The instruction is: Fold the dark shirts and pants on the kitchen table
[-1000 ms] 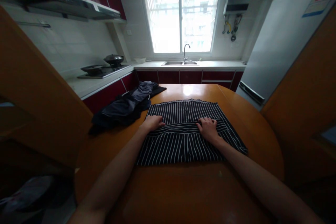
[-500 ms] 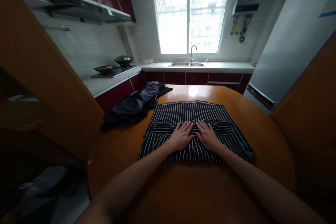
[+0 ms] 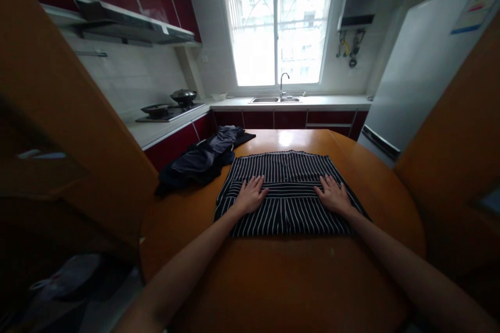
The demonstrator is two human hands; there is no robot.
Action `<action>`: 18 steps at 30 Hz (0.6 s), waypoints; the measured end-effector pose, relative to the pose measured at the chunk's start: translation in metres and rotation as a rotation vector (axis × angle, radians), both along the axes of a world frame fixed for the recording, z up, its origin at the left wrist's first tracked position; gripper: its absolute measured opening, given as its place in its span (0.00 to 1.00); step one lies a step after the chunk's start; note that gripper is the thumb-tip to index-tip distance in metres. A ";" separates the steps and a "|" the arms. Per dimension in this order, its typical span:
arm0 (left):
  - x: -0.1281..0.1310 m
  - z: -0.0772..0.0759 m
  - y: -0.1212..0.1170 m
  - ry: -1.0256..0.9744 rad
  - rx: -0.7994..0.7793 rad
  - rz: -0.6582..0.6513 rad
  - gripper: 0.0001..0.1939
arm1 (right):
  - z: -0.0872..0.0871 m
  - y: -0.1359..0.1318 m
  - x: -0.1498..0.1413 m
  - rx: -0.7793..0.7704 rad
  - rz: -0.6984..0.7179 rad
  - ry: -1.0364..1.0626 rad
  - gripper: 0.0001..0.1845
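Note:
A black garment with white stripes (image 3: 287, 216) lies flattened on the wooden table (image 3: 281, 281). A band with stripes running crosswise spans its middle. My left hand (image 3: 250, 196) rests palm down on the left part of that band, fingers spread. On the right part, my right hand (image 3: 333, 195) lies flat with its fingers apart. Neither hand grips the cloth. Between the two hands the band and a centre seam show uncovered.
A heap of dark clothes (image 3: 203, 156) lies at the table's left far edge. Beyond stand a stove with a lidded wok (image 3: 183, 95) and a counter with a sink (image 3: 265, 100). A fridge (image 3: 414, 67) is at the right.
My hands have slid apart, from close together at the garment's middle to its left and right parts. The garment looks flatter. The camera view has shifted slightly.

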State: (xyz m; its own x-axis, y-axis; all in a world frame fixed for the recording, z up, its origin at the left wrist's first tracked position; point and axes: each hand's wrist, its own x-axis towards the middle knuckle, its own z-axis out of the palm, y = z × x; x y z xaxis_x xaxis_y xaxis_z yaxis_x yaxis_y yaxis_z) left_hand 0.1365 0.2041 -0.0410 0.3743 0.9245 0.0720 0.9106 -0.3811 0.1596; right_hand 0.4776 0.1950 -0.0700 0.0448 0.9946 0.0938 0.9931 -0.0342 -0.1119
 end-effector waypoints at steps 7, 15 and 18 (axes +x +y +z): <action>-0.067 0.002 0.016 0.087 -0.044 0.122 0.35 | 0.004 -0.005 0.035 -0.048 -0.157 0.054 0.37; -0.071 0.031 -0.046 0.021 0.100 -0.032 0.32 | 0.031 -0.060 0.006 0.358 0.069 0.051 0.32; -0.052 0.024 -0.089 0.014 0.109 -0.266 0.32 | 0.027 -0.092 -0.032 0.286 0.386 0.081 0.31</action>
